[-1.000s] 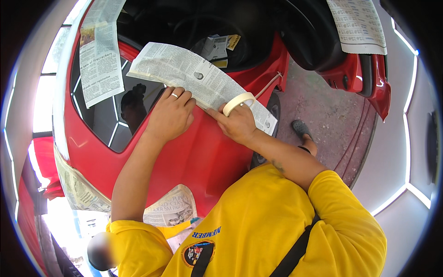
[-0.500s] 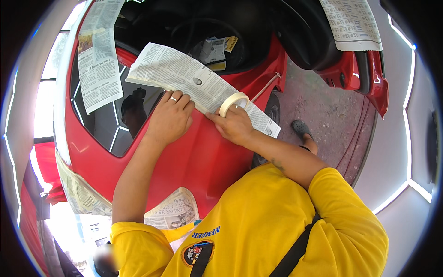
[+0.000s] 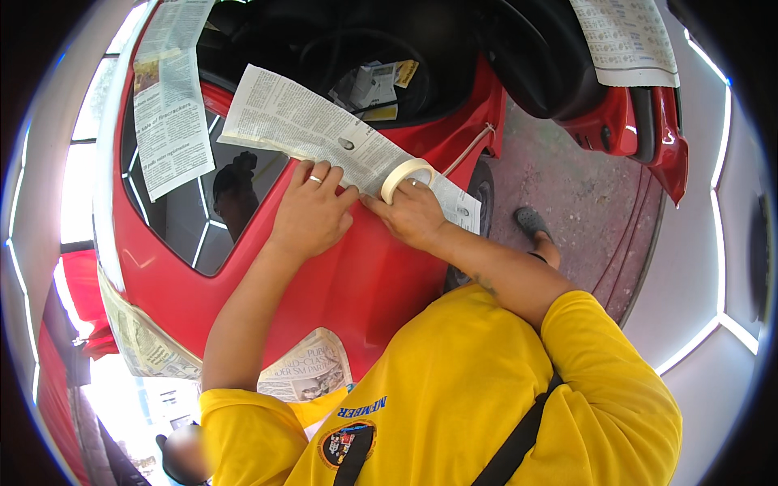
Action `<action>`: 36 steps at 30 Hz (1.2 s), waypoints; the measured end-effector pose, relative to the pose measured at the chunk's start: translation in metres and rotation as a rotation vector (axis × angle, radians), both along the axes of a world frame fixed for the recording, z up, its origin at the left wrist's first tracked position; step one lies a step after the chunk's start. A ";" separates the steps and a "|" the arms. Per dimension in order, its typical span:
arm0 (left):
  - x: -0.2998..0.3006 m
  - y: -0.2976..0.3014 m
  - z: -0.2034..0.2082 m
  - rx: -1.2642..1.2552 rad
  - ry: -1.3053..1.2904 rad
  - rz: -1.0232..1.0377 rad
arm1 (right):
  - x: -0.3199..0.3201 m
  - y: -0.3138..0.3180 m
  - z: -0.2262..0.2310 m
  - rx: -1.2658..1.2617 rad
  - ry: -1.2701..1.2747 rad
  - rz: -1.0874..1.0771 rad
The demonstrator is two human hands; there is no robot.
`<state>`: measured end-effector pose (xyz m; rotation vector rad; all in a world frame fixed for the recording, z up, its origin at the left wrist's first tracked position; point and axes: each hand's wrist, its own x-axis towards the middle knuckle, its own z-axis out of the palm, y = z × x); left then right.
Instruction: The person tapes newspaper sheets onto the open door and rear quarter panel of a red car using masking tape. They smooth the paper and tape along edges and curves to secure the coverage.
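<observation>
A long strip of newspaper (image 3: 324, 130) lies slantwise across the edge of the red car body (image 3: 324, 259), between the dark side glass and the open doorway. My right hand (image 3: 415, 217) is closed on a roll of cream masking tape (image 3: 395, 180), its fingers partly inside the ring, at the paper's lower edge. To its left, my left hand (image 3: 312, 212) has its fingers curled over that same edge, gripping it against the car. The fingertips hide whatever tape lies under them. Both hands are close together, with the roll just right of the left fingers.
Another newspaper sheet (image 3: 173, 121) hangs over the side glass (image 3: 174, 227). An open red door (image 3: 600, 130) with newspaper (image 3: 628, 44) stands at right. Papers (image 3: 374, 85) lie inside the car. A foot in a dark clog (image 3: 531, 220) is on the floor; another person (image 3: 185, 454) shows at lower left.
My left hand has slid right along the paper's edge, closer to my right hand. The strip's right end has shifted slightly left and up. The tape roll stays in my right hand.
</observation>
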<state>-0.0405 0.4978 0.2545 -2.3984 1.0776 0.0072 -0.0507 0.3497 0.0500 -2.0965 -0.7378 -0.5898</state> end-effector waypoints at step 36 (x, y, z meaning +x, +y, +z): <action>-0.015 -0.013 -0.030 0.144 0.098 0.061 | -0.011 -0.047 -0.016 -0.234 0.122 0.139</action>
